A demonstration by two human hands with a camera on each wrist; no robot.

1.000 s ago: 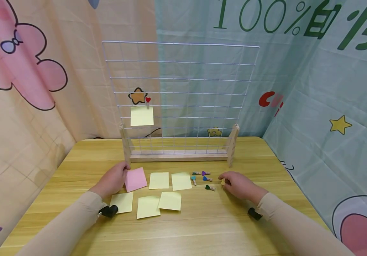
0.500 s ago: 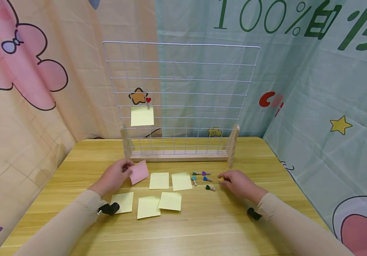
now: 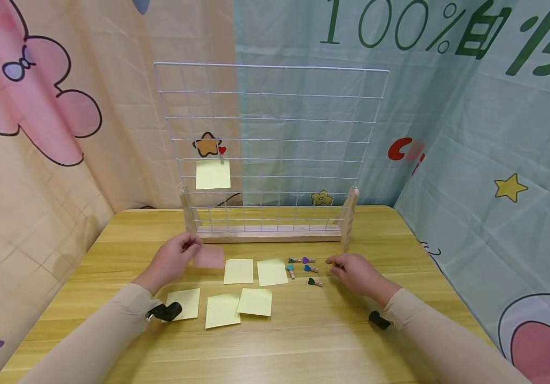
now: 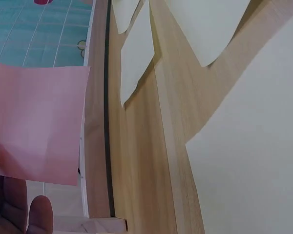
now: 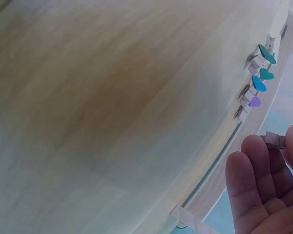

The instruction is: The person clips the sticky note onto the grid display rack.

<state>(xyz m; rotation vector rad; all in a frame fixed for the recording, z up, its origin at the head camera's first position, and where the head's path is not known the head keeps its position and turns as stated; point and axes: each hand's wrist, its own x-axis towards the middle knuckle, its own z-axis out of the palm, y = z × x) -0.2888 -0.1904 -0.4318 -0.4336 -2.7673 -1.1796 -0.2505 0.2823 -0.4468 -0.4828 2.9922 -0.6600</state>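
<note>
My left hand (image 3: 171, 262) pinches a pink sticky note (image 3: 209, 257) by its left edge, raised in front of the wooden stand. In the left wrist view the pink note (image 4: 41, 124) is tilted up and blank. My right hand (image 3: 357, 276) is to the right of several small heart-topped clothespins (image 3: 310, 269) on the table. Between its thumb and fingertip it pinches a small wooden clothespin (image 5: 273, 140), seen in the right wrist view; its heart is hidden. Several pale yellow sticky notes (image 3: 223, 310) lie near my left hand.
A white wire grid (image 3: 279, 140) stands upright in a wooden base (image 3: 267, 236) at the back. One yellow note (image 3: 213, 175) hangs on it from a clothespin with a red heart (image 3: 222, 151). Printed curtains (image 3: 447, 133) enclose the wooden table (image 3: 303, 346).
My left hand has lifted the pink note off the table, moved it slightly right and tipped it upward. The right hand has shifted slightly left and up with its clothespin.
</note>
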